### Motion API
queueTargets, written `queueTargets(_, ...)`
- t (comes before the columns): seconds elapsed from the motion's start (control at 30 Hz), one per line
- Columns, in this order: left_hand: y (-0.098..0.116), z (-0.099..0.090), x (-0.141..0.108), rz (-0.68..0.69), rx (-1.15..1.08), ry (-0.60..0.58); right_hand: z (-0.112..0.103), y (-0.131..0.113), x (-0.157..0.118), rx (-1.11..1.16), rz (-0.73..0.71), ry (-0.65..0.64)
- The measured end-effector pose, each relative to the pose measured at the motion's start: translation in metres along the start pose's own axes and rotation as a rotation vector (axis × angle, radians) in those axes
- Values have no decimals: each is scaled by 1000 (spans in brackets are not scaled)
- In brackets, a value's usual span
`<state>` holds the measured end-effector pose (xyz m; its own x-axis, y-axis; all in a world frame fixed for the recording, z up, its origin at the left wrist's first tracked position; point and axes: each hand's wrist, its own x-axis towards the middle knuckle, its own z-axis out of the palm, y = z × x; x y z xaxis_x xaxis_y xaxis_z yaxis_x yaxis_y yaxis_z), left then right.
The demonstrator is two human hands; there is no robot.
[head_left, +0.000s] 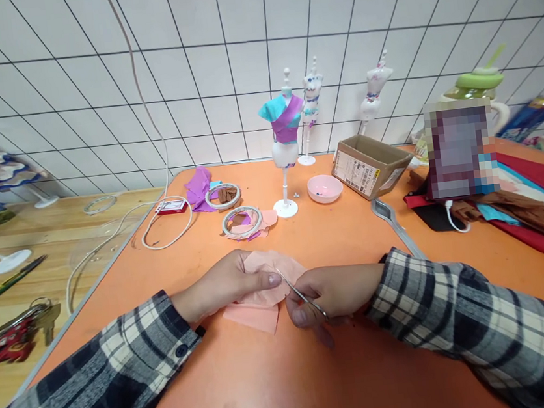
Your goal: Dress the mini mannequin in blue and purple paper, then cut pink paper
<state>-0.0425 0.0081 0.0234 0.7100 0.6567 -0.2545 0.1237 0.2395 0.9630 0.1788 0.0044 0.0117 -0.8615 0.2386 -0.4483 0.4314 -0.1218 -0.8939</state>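
Note:
A thin peach-coloured piece of fabric (278, 261) lies under and between my hands, one corner of it spread toward me on the orange table. My left hand (231, 278) grips the fabric, thumb on top and the other fingers hidden beneath. In my right hand (329, 294) is a small pair of metal scissors (303, 296), their slim tips resting at the fabric close to my left thumb. Whether the blades are apart I cannot make out.
Beyond my hands lie tape rolls (242, 223) on fabric scraps (200, 189). A small dress form (286, 153) wears purple and teal cloth. A pink bowl (325, 189), a cardboard box (368, 165) and a propped phone (460, 153) stand rightward. A white cable (152, 247) loops at left.

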Motion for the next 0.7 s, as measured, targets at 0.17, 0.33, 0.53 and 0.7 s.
queueTargets(0.17,2,0,0,65,11,-73,1,0,1,26,50,16)
queueTargets(0.33,0,0,0,67,6,-70,2,-2,0,0,18,12)
queueTargets(0.53,-5,-4,0,29,58,-9,1,-3,2,-46,69,20)
queueTargets(0.7,-8,-6,0,19,104,-10,0,-3,0,-39,41,-5)
